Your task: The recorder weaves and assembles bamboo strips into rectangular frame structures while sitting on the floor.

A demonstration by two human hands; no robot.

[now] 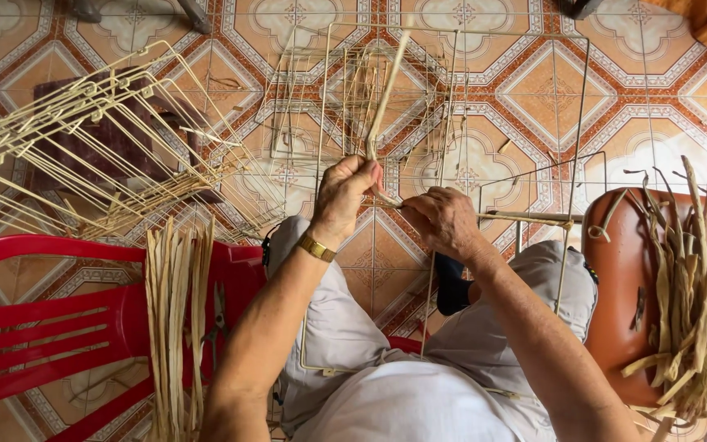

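The left hand (345,196) closes around a pale flat fibre strip (386,90) that rises away from it, kept taut so it seems ready to wrap. The right hand (443,221) pinches the same strip against the thin wire basket frame (570,123) resting across the knees, steadying it. Spare pale strips (175,327) hang over the red plastic chair (34,327) left of the left hand; darker dried strips (689,303) lie on an orange stool (615,270) right of the right hand.

Single head-worn view, straight down, close over lap and patterned floor tiles (533,90)
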